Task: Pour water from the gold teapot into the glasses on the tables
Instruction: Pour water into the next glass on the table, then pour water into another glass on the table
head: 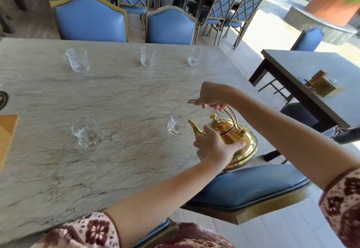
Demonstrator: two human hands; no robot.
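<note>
The gold teapot (231, 130) is at the right edge of the marble table (116, 91), its spout next to a clear glass (177, 123). My right hand (212, 96) grips the teapot's arched handle from above. My left hand (214, 147) is pressed against the pot's near side. Another glass (86, 132) to the left holds some water. Three more glasses stand along the far side: left (78, 60), middle (148, 56), right (194, 56).
Blue padded chairs (91, 19) line the far side, and one blue chair (247, 187) stands just under the teapot at the near right. A second table (311, 76) with a gold box (321, 85) is to the right. A wooden item (7, 130) lies at the left edge.
</note>
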